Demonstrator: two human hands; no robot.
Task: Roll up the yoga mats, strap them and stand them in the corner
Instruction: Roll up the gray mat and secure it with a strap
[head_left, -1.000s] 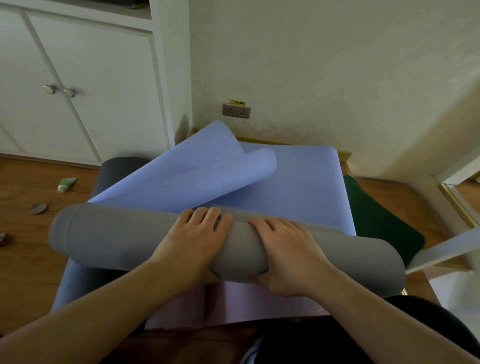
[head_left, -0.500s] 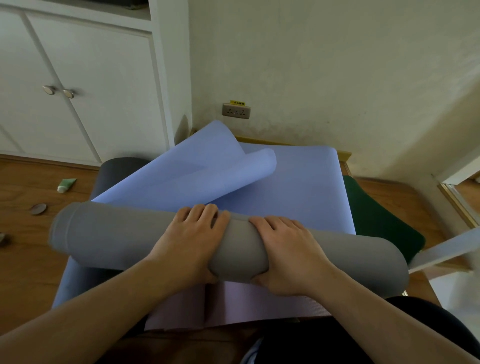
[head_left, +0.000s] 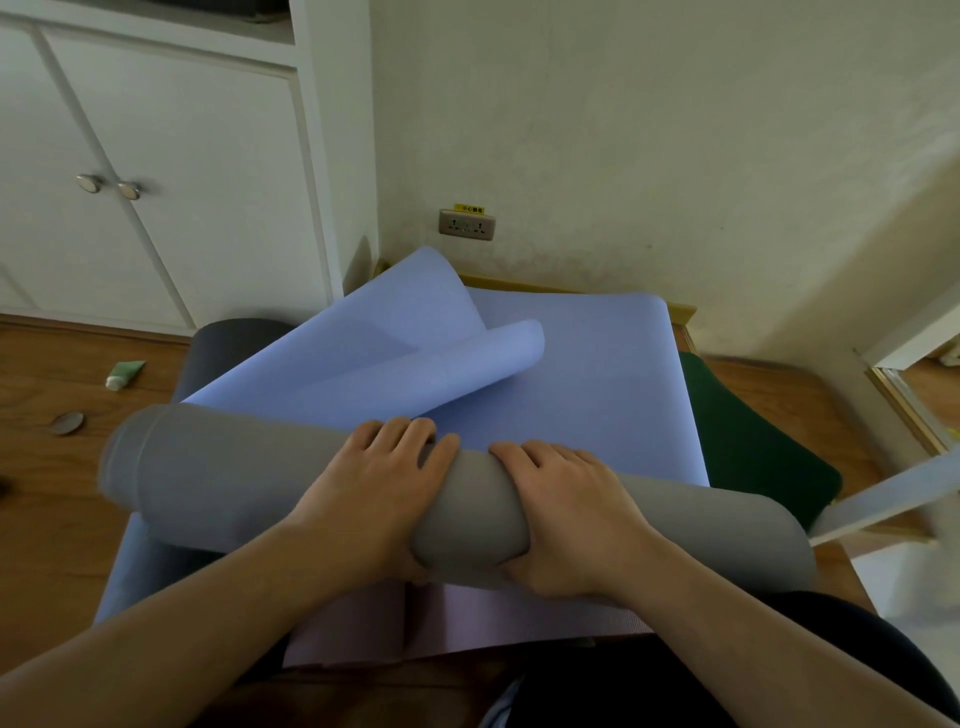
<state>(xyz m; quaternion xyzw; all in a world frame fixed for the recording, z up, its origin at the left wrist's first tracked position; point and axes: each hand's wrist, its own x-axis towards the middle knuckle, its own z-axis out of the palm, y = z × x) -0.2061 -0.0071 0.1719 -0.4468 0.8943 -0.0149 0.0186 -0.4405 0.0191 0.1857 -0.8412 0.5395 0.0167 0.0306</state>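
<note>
Rolling the grey yoga mat (head_left: 218, 483) now, both hands wrapped over its middle: left hand (head_left: 374, 493) and right hand (head_left: 566, 514) side by side, fingers draped over the top, thumbs tucked beneath. It lies across the flat blue yoga mat (head_left: 597, 374) on the floor. Best kept tight with even pressure, I'd say, so the ends stay flush. Matte, spongy foam; the blue mat's far corner curls up softly.

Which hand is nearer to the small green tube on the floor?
Left. The left hand grips the grey roll on the side toward the green tube; the right hand grips it farther right.
</note>
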